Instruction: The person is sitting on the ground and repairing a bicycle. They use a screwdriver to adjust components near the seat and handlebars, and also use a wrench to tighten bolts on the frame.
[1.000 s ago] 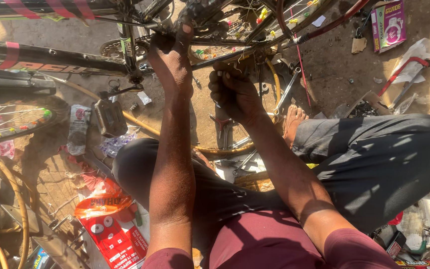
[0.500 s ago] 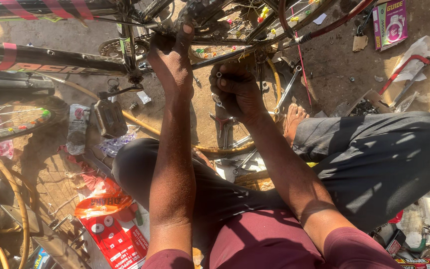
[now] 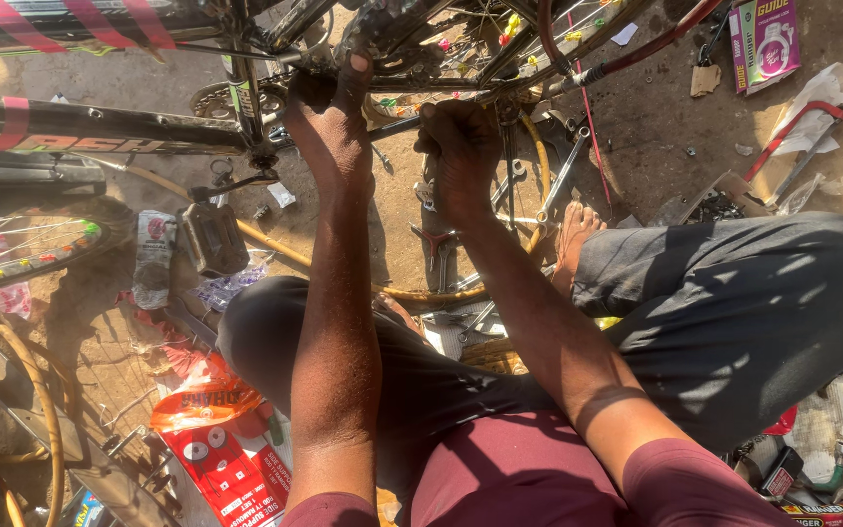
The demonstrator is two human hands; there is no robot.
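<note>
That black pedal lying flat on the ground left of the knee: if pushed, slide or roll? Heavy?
The black pedal looks blocky and lies on a broad face, so it would probably slide rather than roll. It appears rigid, likely fairly dense for its size. The dusty ground and the litter around it may snag it. Both hands are up at the bicycle frame, clear of it.

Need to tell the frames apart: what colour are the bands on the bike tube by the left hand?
Pink bands on a black bike tube, clearest in the head view.

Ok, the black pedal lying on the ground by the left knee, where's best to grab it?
Take the pedal across its two long flat sides, coming straight down from above. It lies flat on the dirt with its broad face up, and both sides look free of the bicycle frame nearby.
</note>
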